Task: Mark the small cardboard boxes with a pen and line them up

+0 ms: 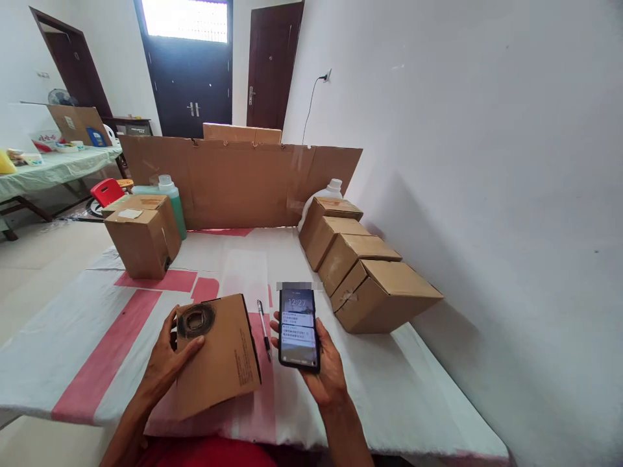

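Note:
My right hand (pixel 327 373) holds a black phone (pixel 298 327) upright over the table, its screen lit and facing me. My left hand (pixel 168 360) grips the left edge of a tilted cardboard box (pixel 219 360), with the thumb resting by a dark tape roll (pixel 195 319) that sits on the box's top corner. A pen (pixel 264 329) lies on the white and red table cover (pixel 73 337) between the box and the phone.
A row of several closed cardboard boxes (pixel 370 272) runs along the right wall. Two more boxes (pixel 142 237) stand at the left, with a green bottle (pixel 171 198) behind. A cardboard sheet (pixel 238 181) stands across the table's far end; a white jug (pixel 331 191) is beside it.

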Tool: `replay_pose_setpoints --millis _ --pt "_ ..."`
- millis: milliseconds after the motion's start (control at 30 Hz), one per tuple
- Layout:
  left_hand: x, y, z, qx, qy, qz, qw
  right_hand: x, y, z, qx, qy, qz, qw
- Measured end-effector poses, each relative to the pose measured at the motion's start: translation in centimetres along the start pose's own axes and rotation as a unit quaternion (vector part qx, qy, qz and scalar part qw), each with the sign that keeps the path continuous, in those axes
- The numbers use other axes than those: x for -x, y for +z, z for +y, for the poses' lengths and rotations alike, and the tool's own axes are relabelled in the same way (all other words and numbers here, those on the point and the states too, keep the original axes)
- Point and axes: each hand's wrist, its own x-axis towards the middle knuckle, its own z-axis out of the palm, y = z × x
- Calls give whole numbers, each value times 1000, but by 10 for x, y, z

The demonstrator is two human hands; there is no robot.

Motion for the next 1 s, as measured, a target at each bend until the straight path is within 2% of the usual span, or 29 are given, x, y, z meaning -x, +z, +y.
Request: replay_pose_setpoints --millis 67,100,167,233,367,500,633,733,767,800,867,933,1000 --pt "-9 0 0 19 -13 -22 999 -18 -20 0 138 -50 86 985" --pt "-14 0 -1 32 -19 -35 999 -29 -30 0 222 -83 135 962" --pt "-26 1 -4 56 -29 -51 997 -48 -50 0 359 -137 211 899" --pt "-37 3 -9 61 -27 -49 997 -63 -66 1 427 -162 248 855" --pt "-53 10 -25 49 -4 -19 999 -70 -88 4 524 -176 273 787" --pt "-53 8 -45 30 8 33 999 -70 -101 6 616 -185 286 710" --pt "-28 -5 -57 25 11 53 998 -71 -105 6 673 -196 287 652" --pt "4 -13 -67 25 14 67 997 -65 -94 14 692 -222 286 625" --pt "15 -14 -70 22 16 71 997 -60 -88 21 691 -242 275 623" --pt "26 -14 -74 18 19 72 997 -54 -81 32 685 -261 247 635" --pt "48 -12 -81 0 29 52 998 -34 -64 59 659 -272 137 688" --pt "66 -10 -85 -27 51 22 998 -11 -48 89 629 -220 7 746" --pt "78 -10 -85 -51 86 18 995 10 -35 110 613 -198 -30 764"
